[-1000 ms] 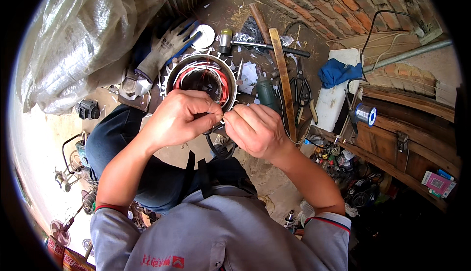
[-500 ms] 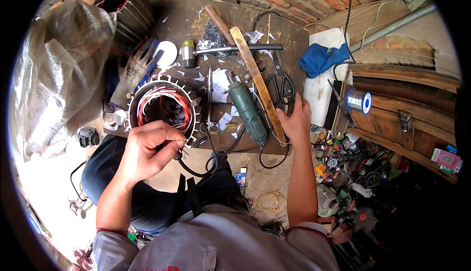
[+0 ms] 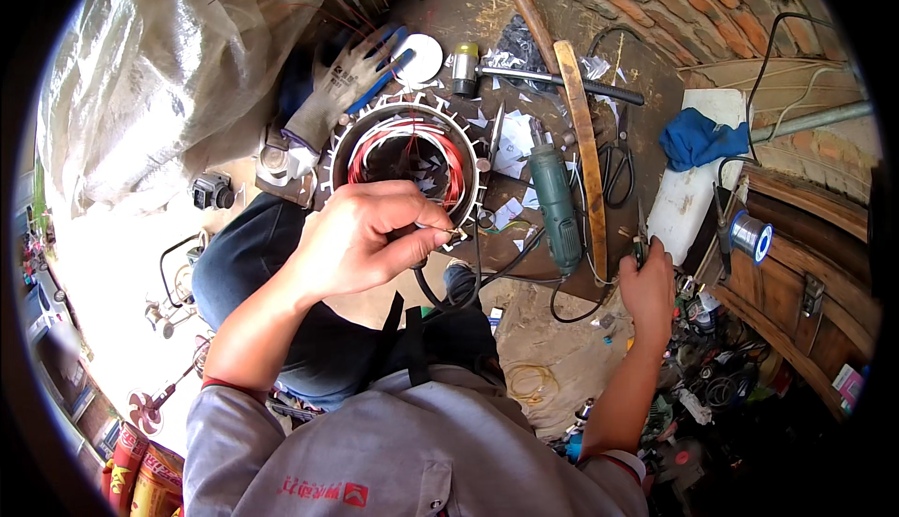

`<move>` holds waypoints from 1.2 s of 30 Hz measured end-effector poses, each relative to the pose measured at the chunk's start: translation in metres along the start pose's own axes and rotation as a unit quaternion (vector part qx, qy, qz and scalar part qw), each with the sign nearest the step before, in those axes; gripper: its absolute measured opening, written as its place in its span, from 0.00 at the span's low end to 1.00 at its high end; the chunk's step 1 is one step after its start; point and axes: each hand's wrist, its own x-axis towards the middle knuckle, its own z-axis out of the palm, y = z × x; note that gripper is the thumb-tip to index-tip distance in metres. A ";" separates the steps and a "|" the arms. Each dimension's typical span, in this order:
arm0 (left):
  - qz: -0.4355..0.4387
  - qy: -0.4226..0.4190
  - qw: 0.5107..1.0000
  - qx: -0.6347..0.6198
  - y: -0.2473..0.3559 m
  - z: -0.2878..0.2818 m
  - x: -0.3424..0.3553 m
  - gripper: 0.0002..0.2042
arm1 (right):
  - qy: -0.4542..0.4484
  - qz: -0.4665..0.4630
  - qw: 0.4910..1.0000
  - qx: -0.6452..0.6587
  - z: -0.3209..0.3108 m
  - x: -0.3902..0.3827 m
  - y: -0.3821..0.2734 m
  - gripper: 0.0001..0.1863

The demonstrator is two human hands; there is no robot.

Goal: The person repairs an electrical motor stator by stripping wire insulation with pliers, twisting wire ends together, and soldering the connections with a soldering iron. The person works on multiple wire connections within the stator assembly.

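A round motor stator (image 3: 467,154) stands at the bench's near left. White pegs ring its rim, and red and white wire coils (image 3: 454,176) line the inside. Just over its near edge, my left hand (image 3: 361,236) is closed, thumb and forefinger pinching thin wire ends (image 3: 459,232). Off the bench's right corner, my right hand (image 3: 648,283) is wrapped round a pointed tool (image 3: 641,247) with a dark handle; its exact kind is hard to make out. Between the hands lie a green power tool (image 3: 554,208) and a long worn wooden strip (image 3: 582,142).
Black-handled scissors (image 3: 615,169), a hammer (image 3: 562,79) and paper scraps (image 3: 515,138) lie on the bench. A glove (image 3: 342,86) and plastic sheeting (image 3: 178,86) are at the left. On the right are a blue cloth (image 3: 702,140), a solder spool (image 3: 751,236) and clutter on the floor.
The whole view has shifted, so the bench appears farther right. My right hand has drawn back from the wooden strip's side and now holds the pointed tool. My left hand still pinches the wire ends.
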 end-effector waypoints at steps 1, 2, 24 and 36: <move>0.001 0.000 1.000 0.001 0.000 0.000 0.000 0.04 | 0.034 -0.057 0.996 0.053 -0.003 -0.010 0.000 0.33; 0.004 -0.003 1.000 0.003 0.000 -0.001 0.000 0.04 | 0.068 -0.111 0.986 0.108 -0.008 -0.021 -0.004 0.33; -0.025 -0.020 0.996 -0.078 -0.003 -0.005 0.003 0.04 | 0.180 -0.577 0.797 -0.013 -0.059 -0.041 -0.105 0.48; -0.042 -0.005 0.996 -0.076 -0.003 -0.003 0.002 0.05 | 0.095 -0.546 0.832 -0.015 -0.068 -0.050 -0.109 0.50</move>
